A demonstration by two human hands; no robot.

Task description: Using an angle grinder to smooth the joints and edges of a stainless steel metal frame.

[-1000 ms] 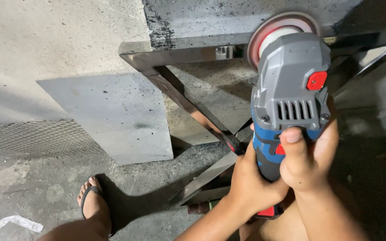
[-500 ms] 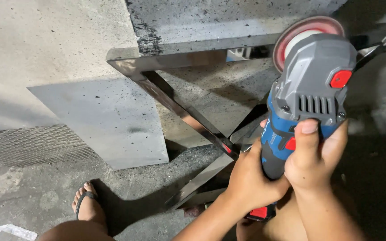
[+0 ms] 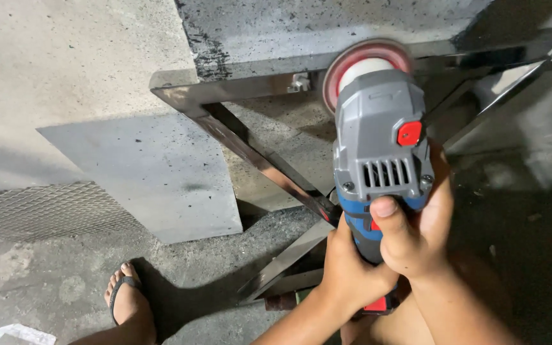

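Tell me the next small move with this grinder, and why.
Probably ease the disc a little along the top bar of the metal frame. Both the left hand and right hand grip the angle grinder, and its disc sits right at that bar's edge, beside the small bracket.
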